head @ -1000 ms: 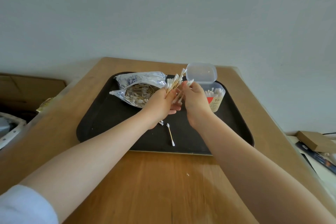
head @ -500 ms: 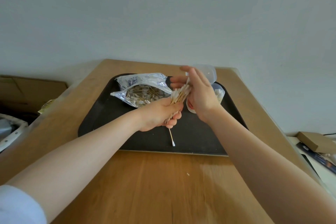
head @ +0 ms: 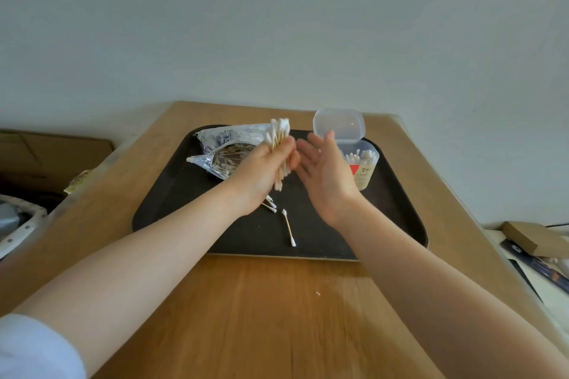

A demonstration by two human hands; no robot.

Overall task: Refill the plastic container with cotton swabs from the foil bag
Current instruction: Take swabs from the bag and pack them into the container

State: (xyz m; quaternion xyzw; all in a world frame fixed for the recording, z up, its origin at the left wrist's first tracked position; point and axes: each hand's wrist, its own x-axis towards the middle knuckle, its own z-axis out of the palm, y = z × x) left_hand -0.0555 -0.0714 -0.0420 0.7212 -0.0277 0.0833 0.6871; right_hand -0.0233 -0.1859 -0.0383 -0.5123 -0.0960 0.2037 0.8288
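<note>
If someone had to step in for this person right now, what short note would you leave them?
Left hand: grips an upright bundle of cotton swabs above the tray.
Right hand: open, fingers spread beside the bundle, holding nothing.
Foil bag: open on the tray's far left, swabs inside.
Plastic container: far right of the tray, lid up, partly filled.
Done: some swabs are in the container.
Left: put the bundle in, collect the loose swabs on the tray, close the lid.
</note>
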